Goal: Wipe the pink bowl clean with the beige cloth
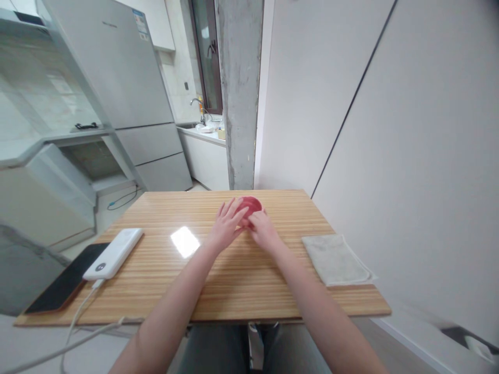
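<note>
A small red bowl is at the far middle of the wooden table, partly hidden by my hands. My left hand reaches over its left side, fingers stretched and spread; the fingertips are at the rim and seem to touch it. On the near right side, my right hand has its fingers curled in against the bowl. What the right fingertips do inside the grip is hidden. A folded grey cloth lies on the table to the right of my right forearm.
At the table's left edge, a white power bank rests partly on a dark flat device; its white cable hangs over the front edge. A white wall borders the right side. A fridge stands beyond the table.
</note>
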`<move>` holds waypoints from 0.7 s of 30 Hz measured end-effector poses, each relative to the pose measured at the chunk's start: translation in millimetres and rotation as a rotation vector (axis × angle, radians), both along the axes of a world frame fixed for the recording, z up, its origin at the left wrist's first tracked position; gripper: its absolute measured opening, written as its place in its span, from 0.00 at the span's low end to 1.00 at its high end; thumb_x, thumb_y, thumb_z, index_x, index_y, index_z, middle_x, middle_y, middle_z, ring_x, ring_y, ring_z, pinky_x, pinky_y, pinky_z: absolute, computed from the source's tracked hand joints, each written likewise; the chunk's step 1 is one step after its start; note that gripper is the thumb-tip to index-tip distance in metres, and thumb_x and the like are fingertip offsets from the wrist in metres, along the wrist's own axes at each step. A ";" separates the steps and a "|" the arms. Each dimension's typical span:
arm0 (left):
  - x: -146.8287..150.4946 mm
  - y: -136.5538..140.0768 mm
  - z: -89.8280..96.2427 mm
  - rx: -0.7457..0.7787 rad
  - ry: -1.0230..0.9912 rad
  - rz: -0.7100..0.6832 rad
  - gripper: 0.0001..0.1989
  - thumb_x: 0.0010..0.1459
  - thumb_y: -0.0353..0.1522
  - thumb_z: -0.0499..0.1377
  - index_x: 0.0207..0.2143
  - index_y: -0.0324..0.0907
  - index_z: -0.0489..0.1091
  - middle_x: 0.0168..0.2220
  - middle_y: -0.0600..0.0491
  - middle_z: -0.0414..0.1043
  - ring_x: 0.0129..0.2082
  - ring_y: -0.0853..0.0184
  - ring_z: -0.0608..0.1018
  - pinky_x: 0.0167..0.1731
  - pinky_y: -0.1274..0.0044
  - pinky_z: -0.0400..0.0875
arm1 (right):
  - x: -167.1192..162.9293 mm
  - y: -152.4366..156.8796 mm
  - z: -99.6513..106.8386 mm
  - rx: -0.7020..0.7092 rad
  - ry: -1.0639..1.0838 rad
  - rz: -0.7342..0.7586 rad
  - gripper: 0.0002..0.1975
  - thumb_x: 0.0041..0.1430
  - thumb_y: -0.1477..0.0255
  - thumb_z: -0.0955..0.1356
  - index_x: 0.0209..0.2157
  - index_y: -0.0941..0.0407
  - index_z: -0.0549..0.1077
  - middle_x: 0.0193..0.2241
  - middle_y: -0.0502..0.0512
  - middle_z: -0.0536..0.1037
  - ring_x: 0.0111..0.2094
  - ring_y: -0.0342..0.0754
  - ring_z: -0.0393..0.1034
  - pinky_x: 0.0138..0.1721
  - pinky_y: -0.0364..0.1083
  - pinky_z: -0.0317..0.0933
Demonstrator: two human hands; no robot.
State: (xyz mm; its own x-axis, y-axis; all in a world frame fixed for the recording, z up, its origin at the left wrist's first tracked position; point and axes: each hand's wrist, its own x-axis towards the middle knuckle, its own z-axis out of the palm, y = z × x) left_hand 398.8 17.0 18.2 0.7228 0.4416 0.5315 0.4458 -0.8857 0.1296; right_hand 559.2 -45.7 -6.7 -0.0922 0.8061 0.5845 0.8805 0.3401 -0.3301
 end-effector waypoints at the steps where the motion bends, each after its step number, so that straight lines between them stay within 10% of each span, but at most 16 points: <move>1: -6.2 0.6 2.9 0.008 0.062 -0.056 0.13 0.55 0.33 0.58 0.44 0.43 0.68 0.50 0.47 0.67 0.59 0.58 0.60 0.61 0.60 0.47 | -10.6 -1.3 -0.2 0.002 -0.003 0.070 0.03 0.56 0.76 0.65 0.32 0.55 0.70 0.33 0.55 0.73 0.41 0.51 0.65 0.57 0.58 0.49; 5: -39.4 7.9 -1.4 -0.085 0.165 -0.079 0.06 0.56 0.35 0.57 0.32 0.42 0.69 0.37 0.49 0.72 0.44 0.63 0.71 0.49 0.68 0.64 | -27.6 -7.1 0.0 0.061 0.138 0.194 0.11 0.57 0.71 0.66 0.43 0.54 0.68 0.42 0.57 0.72 0.48 0.51 0.64 0.57 0.57 0.51; 9: -87.3 23.6 -15.0 -0.091 0.160 0.287 0.09 0.54 0.37 0.58 0.28 0.40 0.67 0.34 0.46 0.72 0.38 0.59 0.72 0.41 0.69 0.67 | -14.3 -5.4 -3.7 0.108 0.273 0.022 0.23 0.59 0.69 0.64 0.55 0.55 0.60 0.52 0.62 0.66 0.56 0.52 0.58 0.57 0.55 0.53; 14: -143.9 42.9 -18.6 -0.112 0.216 0.685 0.13 0.53 0.41 0.55 0.26 0.39 0.68 0.34 0.43 0.74 0.37 0.56 0.73 0.40 0.69 0.66 | -2.5 1.7 -12.9 0.071 0.281 -0.052 0.18 0.58 0.73 0.62 0.51 0.56 0.64 0.49 0.62 0.68 0.53 0.52 0.61 0.56 0.55 0.55; 21: -166.3 48.5 -10.3 -0.156 0.321 0.781 0.16 0.52 0.42 0.52 0.29 0.38 0.70 0.35 0.41 0.75 0.38 0.53 0.75 0.40 0.69 0.65 | -8.4 2.2 -15.7 -0.023 0.262 0.017 0.11 0.58 0.74 0.61 0.42 0.56 0.70 0.42 0.59 0.72 0.48 0.50 0.66 0.53 0.53 0.60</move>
State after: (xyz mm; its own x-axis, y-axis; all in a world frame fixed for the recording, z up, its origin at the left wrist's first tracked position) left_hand 232.5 65.4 7.9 0.2862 0.9264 0.2448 0.9563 -0.2921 -0.0128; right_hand 550.8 -43.6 -22.4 0.0463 0.8193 0.5715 0.7582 0.3436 -0.5541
